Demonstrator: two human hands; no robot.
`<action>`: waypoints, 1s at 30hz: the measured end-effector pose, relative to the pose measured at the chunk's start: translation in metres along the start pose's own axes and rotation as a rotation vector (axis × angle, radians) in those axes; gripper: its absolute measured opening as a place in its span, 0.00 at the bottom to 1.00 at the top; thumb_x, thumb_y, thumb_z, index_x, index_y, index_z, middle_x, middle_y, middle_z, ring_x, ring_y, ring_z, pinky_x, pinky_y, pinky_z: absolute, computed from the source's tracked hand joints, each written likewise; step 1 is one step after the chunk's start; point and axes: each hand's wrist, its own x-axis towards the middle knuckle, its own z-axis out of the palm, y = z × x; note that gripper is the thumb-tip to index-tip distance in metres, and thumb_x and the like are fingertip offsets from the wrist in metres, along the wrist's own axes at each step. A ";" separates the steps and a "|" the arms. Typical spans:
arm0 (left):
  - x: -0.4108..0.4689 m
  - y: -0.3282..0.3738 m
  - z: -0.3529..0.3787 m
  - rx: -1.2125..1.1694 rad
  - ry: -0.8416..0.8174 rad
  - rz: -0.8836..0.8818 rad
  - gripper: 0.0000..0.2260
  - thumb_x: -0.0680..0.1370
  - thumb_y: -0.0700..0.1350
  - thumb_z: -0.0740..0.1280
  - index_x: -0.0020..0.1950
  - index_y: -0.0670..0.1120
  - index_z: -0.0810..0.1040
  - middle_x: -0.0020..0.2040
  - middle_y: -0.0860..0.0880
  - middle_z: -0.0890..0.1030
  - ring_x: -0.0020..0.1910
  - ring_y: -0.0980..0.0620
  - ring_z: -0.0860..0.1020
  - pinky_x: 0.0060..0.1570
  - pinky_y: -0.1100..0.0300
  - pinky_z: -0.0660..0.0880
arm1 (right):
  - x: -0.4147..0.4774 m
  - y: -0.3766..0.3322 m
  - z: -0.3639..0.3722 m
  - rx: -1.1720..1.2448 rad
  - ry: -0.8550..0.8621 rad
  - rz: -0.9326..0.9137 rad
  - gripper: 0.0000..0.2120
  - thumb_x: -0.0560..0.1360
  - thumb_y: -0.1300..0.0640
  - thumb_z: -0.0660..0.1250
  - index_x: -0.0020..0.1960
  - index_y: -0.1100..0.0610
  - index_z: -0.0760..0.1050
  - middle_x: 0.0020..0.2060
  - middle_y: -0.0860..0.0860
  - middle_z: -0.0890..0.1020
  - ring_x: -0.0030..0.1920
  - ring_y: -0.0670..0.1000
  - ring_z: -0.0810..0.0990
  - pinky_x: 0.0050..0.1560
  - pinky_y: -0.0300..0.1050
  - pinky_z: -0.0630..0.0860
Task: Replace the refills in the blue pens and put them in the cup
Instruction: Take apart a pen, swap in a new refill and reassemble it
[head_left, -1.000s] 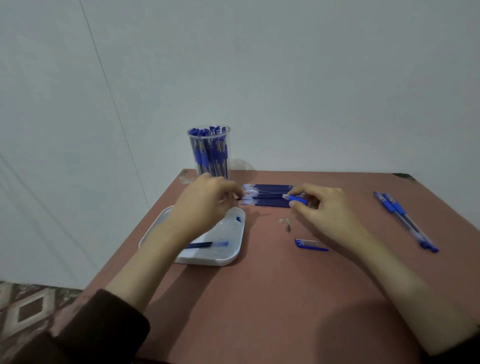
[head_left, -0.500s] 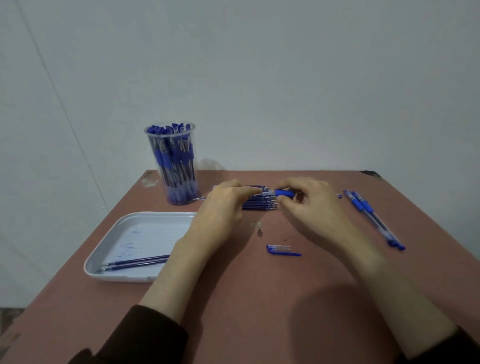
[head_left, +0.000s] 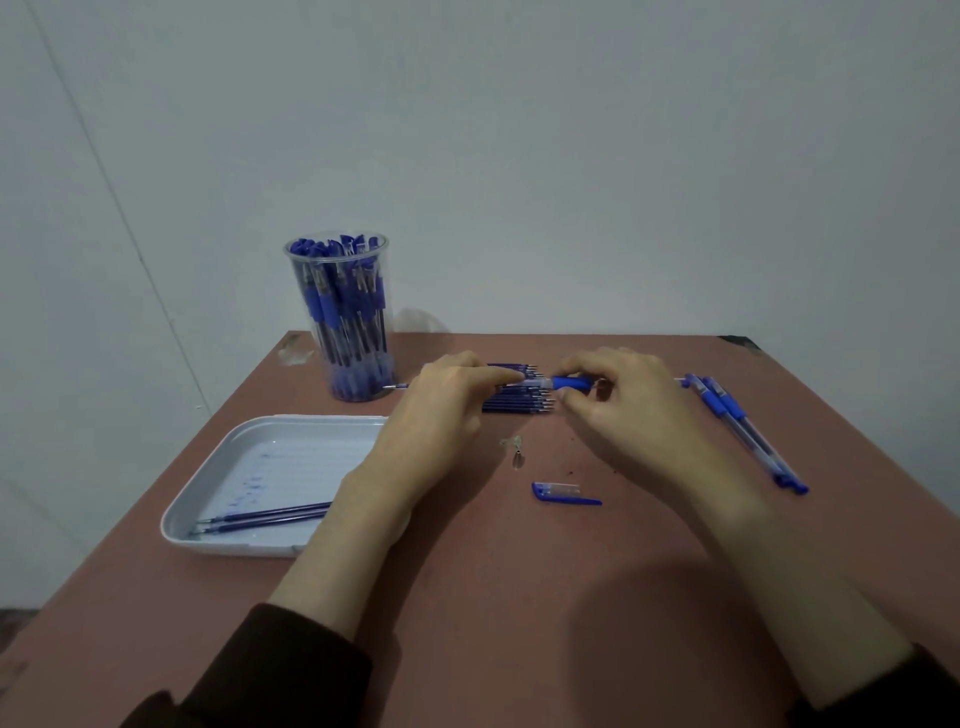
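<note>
Blue pen (head_left: 569, 383): light, thin, slick plastic, over refill stack (head_left: 514, 404) nr desk's (head_left: 519, 597) far edge. Left grip (head_left: 447, 410) pinches clear barrel, right grip (head_left: 623, 410) pinches rubber sleeve, prob. the surest hold.

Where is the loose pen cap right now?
In the head view the pen cap lies flat on the brown table, untouched, on the person's side of the small pen tip and to the right of the white tray.

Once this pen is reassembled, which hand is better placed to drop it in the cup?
Left, likely: the left hand grips the pen and sits nearer the cup; the right hand is farther.
</note>
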 end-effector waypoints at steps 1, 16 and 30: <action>0.000 0.001 -0.001 0.002 -0.006 -0.001 0.19 0.76 0.31 0.61 0.62 0.46 0.79 0.47 0.42 0.80 0.48 0.42 0.77 0.49 0.45 0.73 | 0.000 0.000 0.000 -0.004 -0.002 -0.001 0.08 0.75 0.57 0.66 0.51 0.48 0.82 0.42 0.41 0.81 0.44 0.44 0.74 0.50 0.44 0.72; 0.002 0.007 -0.003 0.334 0.337 0.254 0.10 0.74 0.39 0.65 0.51 0.47 0.83 0.51 0.48 0.83 0.56 0.44 0.76 0.62 0.41 0.66 | 0.003 -0.003 0.011 0.378 -0.038 0.112 0.06 0.73 0.57 0.71 0.47 0.47 0.82 0.40 0.47 0.84 0.41 0.47 0.79 0.41 0.33 0.72; -0.009 0.014 -0.002 0.045 -0.240 0.032 0.13 0.75 0.43 0.61 0.55 0.52 0.82 0.52 0.54 0.79 0.51 0.52 0.74 0.51 0.57 0.71 | 0.012 0.000 -0.007 1.176 0.052 0.405 0.08 0.77 0.62 0.65 0.54 0.61 0.80 0.34 0.53 0.80 0.32 0.47 0.75 0.35 0.37 0.73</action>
